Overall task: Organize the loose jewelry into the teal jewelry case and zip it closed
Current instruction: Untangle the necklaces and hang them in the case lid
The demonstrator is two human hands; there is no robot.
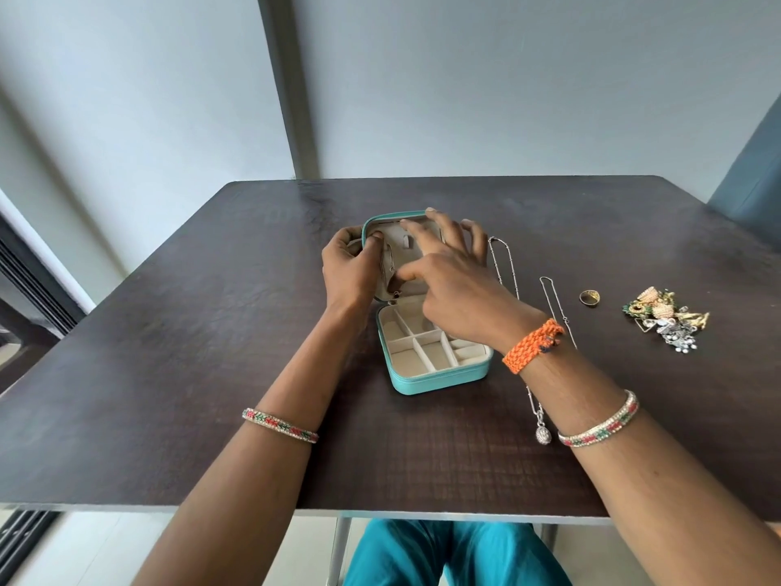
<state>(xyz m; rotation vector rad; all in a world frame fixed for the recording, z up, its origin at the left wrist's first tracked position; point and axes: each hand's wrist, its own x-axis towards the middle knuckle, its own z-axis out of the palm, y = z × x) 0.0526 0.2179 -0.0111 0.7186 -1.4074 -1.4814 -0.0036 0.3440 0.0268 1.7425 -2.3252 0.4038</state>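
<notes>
1. Nearest, a pendant necklace (pixel 542 431) lies loose on the dark table (pixel 169 332).
2. Next, the teal case (pixel 435 353) sits open, its compartments empty.
3. Farther, the left hand (pixel 350 264) grips the upright lid's edge; the right hand (pixel 452 272) spreads straight fingers inside it, apparently fitting a chain.
4. Rightward, a ring (pixel 589 297) and earring pile (pixel 665 319) wait; zipping remains.

case: teal jewelry case (pixel 437 376) lies open on dark table (pixel 169 332), lid up, cream compartments inside
left hand (pixel 353 264): grips lid's left edge, thumb on lining
right hand (pixel 450 268): fingers spread over lid, touching it
chains: two silver necklaces (pixel 549 306) just right of case
far right: gold ring (pixel 589 298), earring pile (pixel 665 317)
</notes>
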